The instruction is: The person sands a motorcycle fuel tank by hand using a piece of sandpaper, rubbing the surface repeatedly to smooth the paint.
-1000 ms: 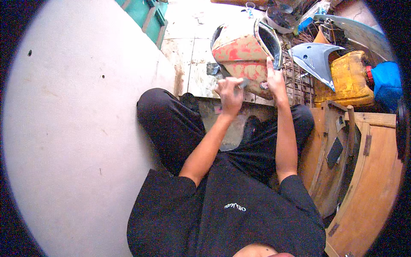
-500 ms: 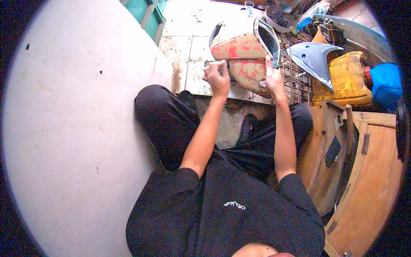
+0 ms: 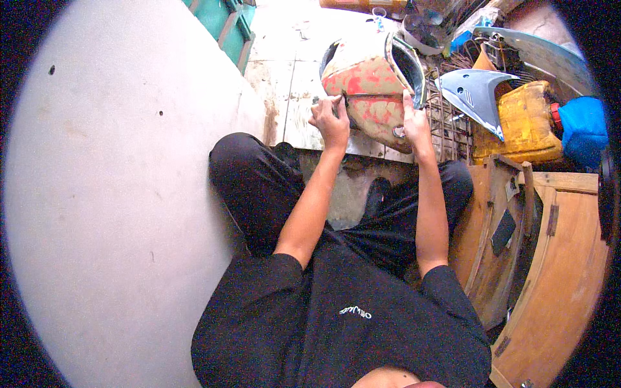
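"Taking the view as a clock dial, what were the hands at?"

"The left hand point(image 3: 331, 123), just past twelve, had its fingers bunched narrow at the left edge of a helmet point(image 3: 369, 84). I couldn't tell whether they gripped anything (something small and dark showed there, too blurred to name). The helmet, patched beige and red, sat at one o'clock on pale tiles point(image 3: 304, 74). At two o'clock the right hand point(image 3: 417, 126) held its near right side, thumb on top."

"Which step was that, would you say?"

"Steadying with the right while the left worked the surface, I'd judge. The next move probably called for a firm right hold and light left fingers."

"And the containers?"

"A green box point(image 3: 213, 16) at eleven, its inside hidden. A pale bowl point(image 3: 425, 45) at one, beyond the helmet, with dark, unclear stuff in it. Between two and three, a yellow jug point(image 3: 530, 126) with a red cap point(image 3: 556, 115) on; I couldn't see what it held. Beside it, a blue container point(image 3: 585, 126), contents also hidden."
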A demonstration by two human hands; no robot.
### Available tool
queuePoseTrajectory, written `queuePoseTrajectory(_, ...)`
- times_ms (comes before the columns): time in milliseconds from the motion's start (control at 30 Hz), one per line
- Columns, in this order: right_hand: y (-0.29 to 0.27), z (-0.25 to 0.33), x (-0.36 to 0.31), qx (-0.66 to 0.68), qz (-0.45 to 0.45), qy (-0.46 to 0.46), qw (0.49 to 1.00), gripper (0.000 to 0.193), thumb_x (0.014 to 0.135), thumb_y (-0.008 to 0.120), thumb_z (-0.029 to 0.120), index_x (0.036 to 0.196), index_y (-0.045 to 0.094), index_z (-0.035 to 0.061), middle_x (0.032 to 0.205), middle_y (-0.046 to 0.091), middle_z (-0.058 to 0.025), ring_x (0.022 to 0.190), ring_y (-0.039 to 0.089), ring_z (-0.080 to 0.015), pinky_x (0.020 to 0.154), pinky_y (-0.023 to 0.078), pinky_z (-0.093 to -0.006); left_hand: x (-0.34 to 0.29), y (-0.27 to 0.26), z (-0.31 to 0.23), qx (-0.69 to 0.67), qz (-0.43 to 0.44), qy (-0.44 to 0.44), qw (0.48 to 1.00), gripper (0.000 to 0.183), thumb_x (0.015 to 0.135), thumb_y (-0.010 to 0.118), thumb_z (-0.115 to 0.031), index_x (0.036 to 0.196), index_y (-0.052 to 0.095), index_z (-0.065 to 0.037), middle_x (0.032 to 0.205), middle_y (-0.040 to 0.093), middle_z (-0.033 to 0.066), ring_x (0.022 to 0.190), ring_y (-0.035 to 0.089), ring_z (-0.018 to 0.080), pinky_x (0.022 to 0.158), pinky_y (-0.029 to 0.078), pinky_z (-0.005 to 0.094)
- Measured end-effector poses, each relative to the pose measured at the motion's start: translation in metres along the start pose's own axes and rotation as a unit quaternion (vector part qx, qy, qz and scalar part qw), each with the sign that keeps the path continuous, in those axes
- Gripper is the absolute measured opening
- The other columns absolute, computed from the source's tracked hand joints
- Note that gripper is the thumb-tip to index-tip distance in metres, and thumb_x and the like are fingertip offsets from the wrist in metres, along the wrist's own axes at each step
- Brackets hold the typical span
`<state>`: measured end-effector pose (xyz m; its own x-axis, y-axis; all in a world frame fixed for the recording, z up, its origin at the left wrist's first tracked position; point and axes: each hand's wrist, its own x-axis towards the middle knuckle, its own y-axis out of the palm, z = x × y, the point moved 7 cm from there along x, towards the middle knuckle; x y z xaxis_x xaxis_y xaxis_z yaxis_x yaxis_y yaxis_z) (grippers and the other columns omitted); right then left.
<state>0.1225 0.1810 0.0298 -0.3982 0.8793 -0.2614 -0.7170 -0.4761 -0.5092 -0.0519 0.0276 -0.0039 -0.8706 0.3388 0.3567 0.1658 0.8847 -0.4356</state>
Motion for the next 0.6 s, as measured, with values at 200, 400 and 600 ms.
queuePoseTrajectory(200,-0.013,-0.021,0.009,-0.001,-0.022,0.014,1.0,0.084,0.092,0.033,0.069,0.064,0.062,-0.0049,0.056,0.058,-0.0132,0.053,0.059,-0.0274,0.056,0.047,-0.0419,-0.073,-0.009,-0.059,-0.079,0.09,0.141,0.983,0.013,0.078,0.067,-0.011,0.091,0.064,-0.013,0.095,0.065,0.0067,0.095,0.055,0.0281,0.087,0.035,0.0414)
queuePoseTrajectory(400,-0.007,-0.011,0.01,-0.048,-0.016,0.0,0.999,0.089,0.091,0.031,0.072,0.066,0.061,-0.0083,0.056,0.058,-0.0207,0.058,0.06,-0.0338,0.062,0.046,-0.0439,-0.004,-0.002,-0.013,-0.002,-0.002,0.0,1.0,0.012,0.087,0.064,-0.022,0.092,0.064,-0.011,0.092,0.065,0.0066,0.095,0.055,0.0288,0.089,0.034,0.0453)
queuePoseTrajectory(600,-0.013,-0.026,0.016,-0.06,-0.043,0.006,0.997,0.09,0.09,0.031,0.072,0.065,0.061,-0.0088,0.058,0.059,-0.0215,0.066,0.064,-0.0336,0.067,0.047,-0.0444,-0.069,-0.011,-0.052,-0.068,0.038,0.132,0.988,0.014,0.078,0.067,-0.011,0.091,0.064,-0.014,0.091,0.063,0.0039,0.091,0.054,0.0248,0.083,0.035,0.0391)
